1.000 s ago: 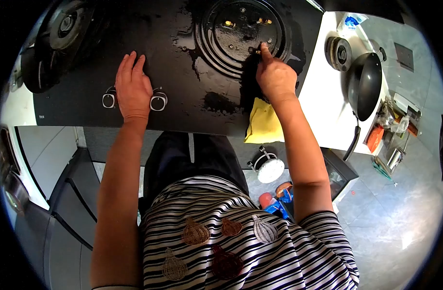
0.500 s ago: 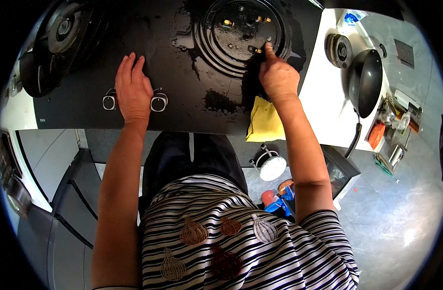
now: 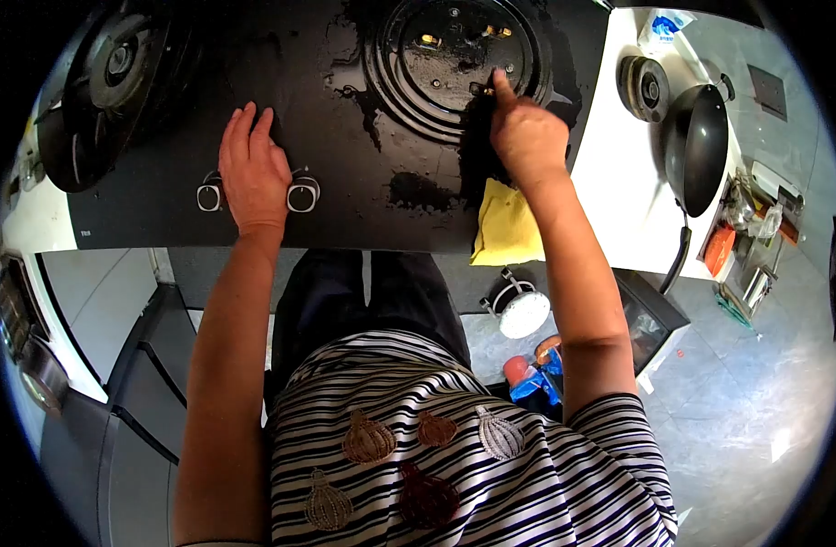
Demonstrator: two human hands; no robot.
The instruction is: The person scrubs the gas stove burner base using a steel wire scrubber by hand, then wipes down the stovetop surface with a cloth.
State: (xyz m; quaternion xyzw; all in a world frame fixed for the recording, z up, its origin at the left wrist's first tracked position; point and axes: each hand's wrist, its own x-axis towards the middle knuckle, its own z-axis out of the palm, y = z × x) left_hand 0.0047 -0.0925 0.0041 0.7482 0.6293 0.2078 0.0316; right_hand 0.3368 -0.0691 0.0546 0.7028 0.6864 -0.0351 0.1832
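Observation:
My left hand (image 3: pixel 255 173) lies flat on the black glass cooktop (image 3: pixel 345 223), fingers stretched out and slightly apart, between two control knobs (image 3: pixel 302 195). My right hand (image 3: pixel 529 137) is over the right burner recess (image 3: pixel 409 105), its index finger pointing forward and the other fingers curled under. That fingertip is beside a small screw and the brass burner fittings (image 3: pixel 431 40); whether it touches the metal I cannot tell. Nothing shows in this hand, though its palm is hidden. Wet patches surround the recess. A folded yellow cloth (image 3: pixel 506 228) hangs over the cooktop's front edge below my right wrist.
An assembled burner (image 3: pixel 117 64) is at the far left. On the white counter (image 3: pixel 609 173) at right are a removed burner part (image 3: pixel 644 88), a black wok (image 3: pixel 696 150) and a plastic bag (image 3: pixel 664 29). A white round-topped object (image 3: pixel 525 314) stands below the cooktop edge.
My right index fingertip has shifted slightly up and left within the burner recess. The left hand keeps its place on the cooktop. The whole view has tilted a little.

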